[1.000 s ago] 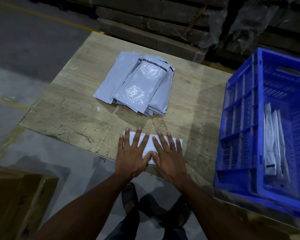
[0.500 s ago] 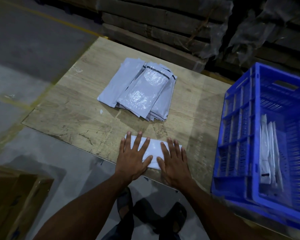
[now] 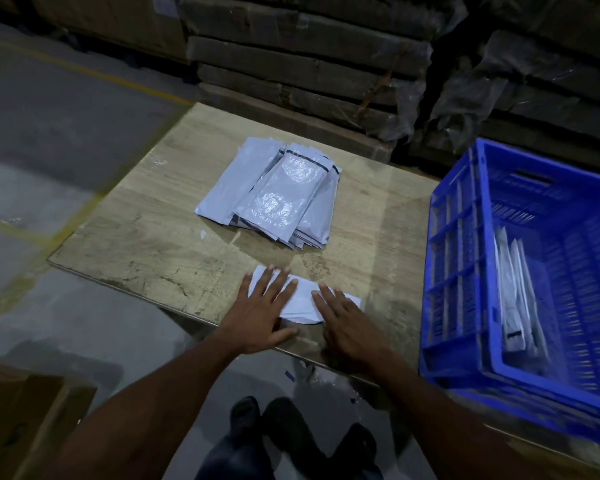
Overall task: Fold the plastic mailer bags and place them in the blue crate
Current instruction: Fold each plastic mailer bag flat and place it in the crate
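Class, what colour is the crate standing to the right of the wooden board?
Blue: the crate shows clearly in the head view, the only view given.

Both bare forearms reach in from the near edge, converging toward the centre. The left hand [image 3: 262, 311] lies flat, palm down, fingers spread and straight. The right hand [image 3: 343, 322] lies flat just beside it, fingers together, pointing far-left.

mailer bags [image 3: 278, 199]: glossy crinkled plastic | crate [image 3: 458, 244]: ribbed blue plastic | table [image 3: 153, 237]: worn matt wood
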Motion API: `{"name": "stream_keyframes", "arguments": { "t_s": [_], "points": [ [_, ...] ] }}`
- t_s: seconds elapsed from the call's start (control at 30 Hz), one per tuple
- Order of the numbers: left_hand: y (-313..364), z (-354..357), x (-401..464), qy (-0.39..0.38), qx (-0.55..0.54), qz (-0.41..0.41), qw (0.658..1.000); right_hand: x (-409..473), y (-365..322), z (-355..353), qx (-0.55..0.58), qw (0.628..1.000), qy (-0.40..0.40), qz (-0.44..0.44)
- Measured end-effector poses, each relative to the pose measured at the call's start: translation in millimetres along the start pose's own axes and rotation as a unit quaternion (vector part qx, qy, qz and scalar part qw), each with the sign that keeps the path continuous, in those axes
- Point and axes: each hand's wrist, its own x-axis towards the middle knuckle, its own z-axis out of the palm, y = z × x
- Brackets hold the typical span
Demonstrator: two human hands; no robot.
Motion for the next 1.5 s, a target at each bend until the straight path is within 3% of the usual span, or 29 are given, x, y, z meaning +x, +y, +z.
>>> {"name": "stream_keyframes", "arguments": {
  "t_s": [0.1, 0.2, 0.27, 0.33, 0.43, 0.57, 0.8, 0.93, 1.03, 1.13, 1.23, 1.37, 1.5],
  "points": [
    [-6, 3, -2, -0.014, 0.029, -0.032, 0.999, -4, -5, -9, -0.031, 0.997, 0.068, -0.020],
    [-3, -2, 5, -0.023, 0.004, -0.048, 0.999, -14, -16, -3, -0.176, 0.946, 0.179, -0.203],
    [-2, -6, 7, -0.013, -0.018, -0.037, 0.999, -13, -22, 1, -0.191, 0.915, 0.230, -0.271],
    [-1, -7, 5, -0.002, -0.038, -0.026, 0.999, -5, -20, -1, -0.205, 0.918, 0.236, -0.244],
    [-5, 1, -4, 0.098, -0.119, -0.041, 0.987, 6, -11, -10, -0.200, 0.944, 0.172, -0.196],
    [-13, 15, -11, 0.196, -0.181, -0.068, 0.961, 5, -5, -27, -0.156, 0.955, 0.183, -0.174],
    [1, 26, -6, 0.113, -0.072, -0.134, 0.982, -3, 6, -42, -0.080, 0.976, 0.130, -0.158],
    [0, 22, -7, 0.116, -0.077, -0.135, 0.981, 9, 16, -51, -0.140, 0.966, 0.138, -0.166],
    [1, 18, -7, 0.092, -0.065, -0.124, 0.986, 19, 14, -51, -0.192, 0.971, 0.109, -0.088],
    [3, 9, -7, 0.096, -0.084, -0.126, 0.984, 27, 1, -28, -0.159, 0.981, 0.108, -0.024],
    [8, -5, 0, 0.121, -0.067, -0.119, 0.983, 33, -6, -3, -0.111, 0.991, 0.064, -0.024],
    [24, -5, 24, 0.131, -0.104, -0.030, 0.986, 26, -15, 13, 0.009, 0.989, 0.126, -0.076],
    [29, 14, 28, 0.060, -0.061, -0.041, 0.995, 16, -13, 26, 0.064, 0.977, 0.200, 0.043]
  ]
}}
